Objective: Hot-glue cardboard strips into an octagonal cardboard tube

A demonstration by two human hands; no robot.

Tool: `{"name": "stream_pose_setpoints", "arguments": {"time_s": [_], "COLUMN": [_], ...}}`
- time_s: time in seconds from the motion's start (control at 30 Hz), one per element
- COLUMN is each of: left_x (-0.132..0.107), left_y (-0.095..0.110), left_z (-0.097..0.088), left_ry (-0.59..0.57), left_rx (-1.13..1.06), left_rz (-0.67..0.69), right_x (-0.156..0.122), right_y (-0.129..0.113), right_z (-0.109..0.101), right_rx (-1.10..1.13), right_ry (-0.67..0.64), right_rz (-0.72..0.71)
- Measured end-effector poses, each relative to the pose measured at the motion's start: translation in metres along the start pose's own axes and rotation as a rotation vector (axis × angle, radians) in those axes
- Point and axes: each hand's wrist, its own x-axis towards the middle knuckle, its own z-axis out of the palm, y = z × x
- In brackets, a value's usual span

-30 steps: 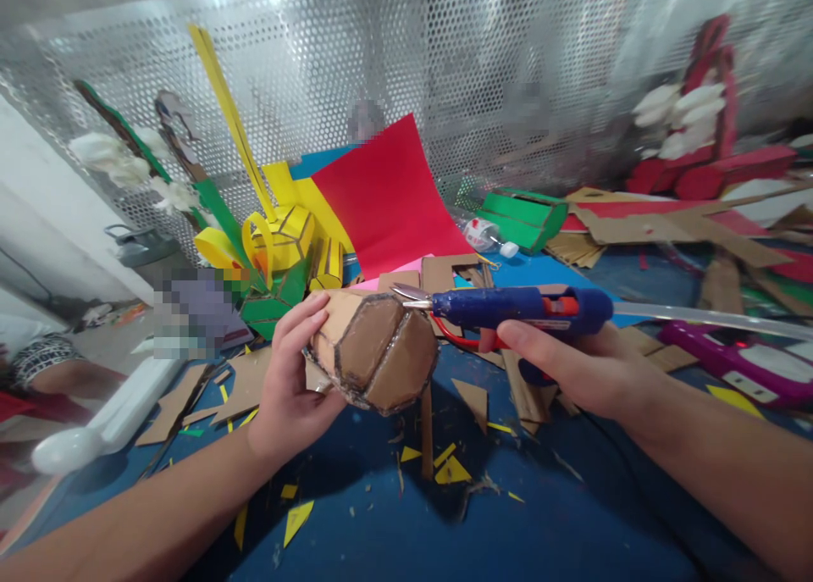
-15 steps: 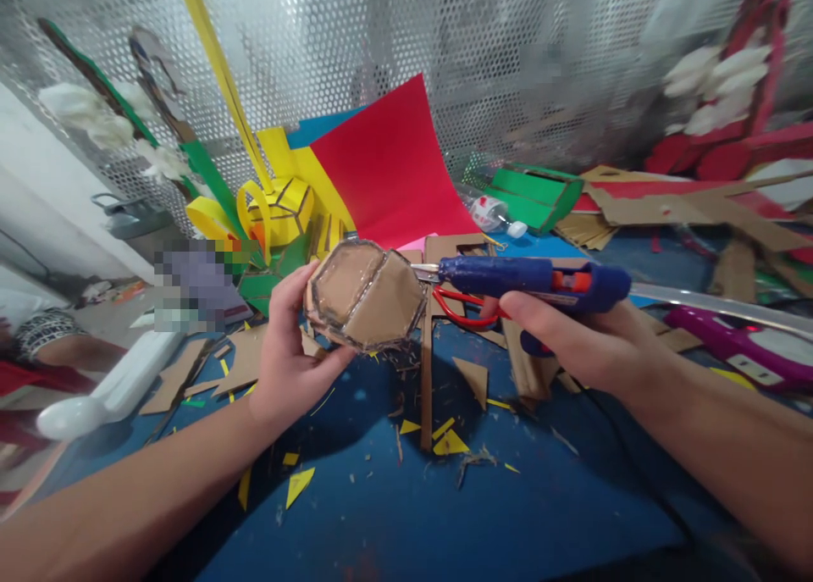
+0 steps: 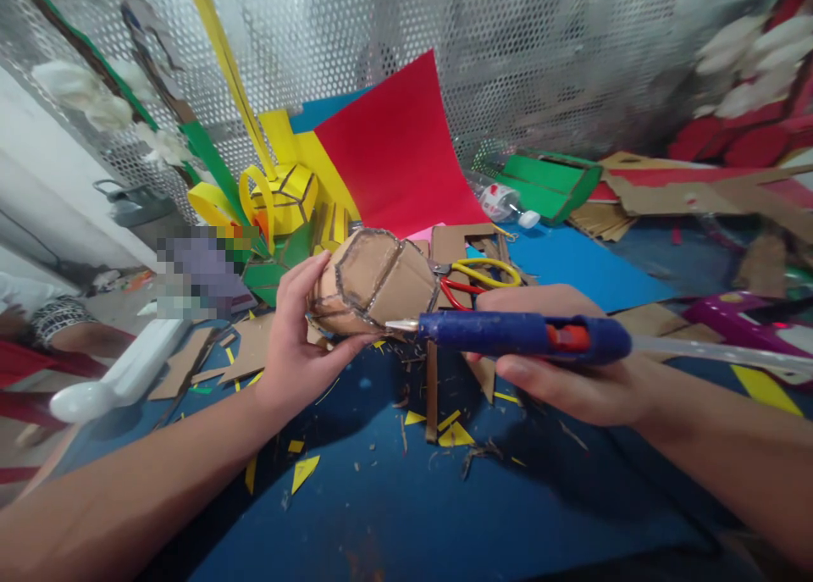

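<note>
My left hand (image 3: 295, 340) grips a many-sided cardboard box (image 3: 406, 281) by its left side, thumb underneath and fingers behind. Dark, shiny glue lines run along the box's edges and across its top face. A blue hot glue gun (image 3: 486, 335) is held in my right hand (image 3: 572, 379), its metal nozzle at the lower front edge of the box. A clear glue stick (image 3: 705, 352) sticks out of the gun's back end. Scissors (image 3: 486, 274) with yellow and red handles lie just behind the gun, beside the box.
Cardboard scraps (image 3: 251, 353) and yellow paper bits (image 3: 306, 473) litter the blue table (image 3: 406, 514). Behind stand a red sheet (image 3: 400, 154), a yellow paper model (image 3: 292, 196), a plastic bottle (image 3: 505, 205) and a green box (image 3: 550, 184). At left sits another person (image 3: 60, 319).
The glue gun's nozzle has moved down and left, from the box's right upper edge to its lower front edge. The box has tilted, showing more of its side, and the scissors are more exposed.
</note>
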Motion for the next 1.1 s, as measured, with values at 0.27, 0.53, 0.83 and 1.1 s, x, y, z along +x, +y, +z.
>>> {"name": "stream_pose_setpoints", "arguments": {"time_s": [0.27, 0.53, 0.83, 1.1], "left_x": [0.003, 0.004, 0.003, 0.002], "left_y": [0.008, 0.008, 0.008, 0.006], "left_z": [-0.003, -0.004, -0.002, -0.003], "left_ry": [0.000, -0.002, 0.005, -0.009], "left_rx": [0.081, 0.098, 0.077, 0.066], "left_rz": [0.029, 0.055, 0.039, 0.010], "right_x": [-0.007, 0.000, -0.005, -0.001], "right_y": [0.000, -0.007, -0.004, -0.011], "right_z": [0.010, 0.008, 0.010, 0.002], "right_rx": [-0.059, -0.217, -0.223, -0.202], "right_ry": [0.050, 0.036, 0.030, -0.016], "right_rz": [-0.013, -0.078, -0.119, -0.091]}}
